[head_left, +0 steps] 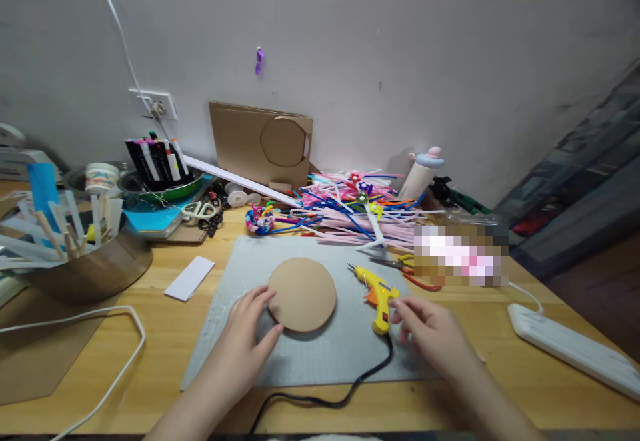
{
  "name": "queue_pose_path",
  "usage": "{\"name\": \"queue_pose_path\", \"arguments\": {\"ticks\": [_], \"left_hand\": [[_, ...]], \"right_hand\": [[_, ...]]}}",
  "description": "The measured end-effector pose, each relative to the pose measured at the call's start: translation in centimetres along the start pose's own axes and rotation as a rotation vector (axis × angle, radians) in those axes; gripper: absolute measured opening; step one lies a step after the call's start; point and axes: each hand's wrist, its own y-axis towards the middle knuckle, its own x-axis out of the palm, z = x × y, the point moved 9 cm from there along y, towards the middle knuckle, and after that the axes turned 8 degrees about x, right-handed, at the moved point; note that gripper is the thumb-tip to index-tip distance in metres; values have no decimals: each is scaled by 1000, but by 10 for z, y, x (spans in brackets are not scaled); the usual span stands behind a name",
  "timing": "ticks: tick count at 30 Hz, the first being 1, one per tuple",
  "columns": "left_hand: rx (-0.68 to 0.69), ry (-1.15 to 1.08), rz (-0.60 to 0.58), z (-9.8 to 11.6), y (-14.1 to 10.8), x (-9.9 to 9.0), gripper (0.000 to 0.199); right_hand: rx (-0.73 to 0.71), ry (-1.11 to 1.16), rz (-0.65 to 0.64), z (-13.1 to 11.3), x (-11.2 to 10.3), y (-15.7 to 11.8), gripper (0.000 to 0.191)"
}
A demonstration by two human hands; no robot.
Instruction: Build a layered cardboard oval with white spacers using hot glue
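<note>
A round cardboard disc lies flat on the grey cutting mat. At its left edge is my left hand, the fingertips on the rim and the thumb spread apart from them. To the right of the disc, a yellow hot glue gun rests on its side, nozzle toward the upper left. My right hand is beside its handle, fingertips touching or nearly touching it, fingers loosely bent and not wrapped round it. A black cord runs from the handle to the front edge.
Pink and blue pipe cleaners pile up behind the mat, near pliers. Cardboard sheets lean on the wall. A metal bowl of sticks, white card and white cable are left; a power strip is right.
</note>
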Motion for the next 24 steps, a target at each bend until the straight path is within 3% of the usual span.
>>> {"name": "queue_pose_path", "arguments": {"ticks": [2,4,7,9,13,18,21,24], "left_hand": [[53,49,-80,8,10,11,45],[115,89,-174,19,18,27,46],[150,129,-229,28,26,44,44],[155,139,-236,29,29,46,42],[149,139,-261,20,39,39,41],[-45,205,-133,-15,60,25,61],[-94,208,-66,-28,64,27,64],[-90,183,-11,-33,62,29,69]], "right_hand": [[-241,-201,-74,-30,34,-16,31],[-469,-470,-207,-53,81,-36,33],[-600,-806,-327,-59,134,-48,47],[-615,-954,-364,-55,151,-46,58],[-678,-1050,-386,-63,160,-39,55],[-675,-995,-322,-87,160,-30,26],[-596,-910,-131,-90,151,-17,39],[-485,-822,-16,-75,142,-3,71]]}}
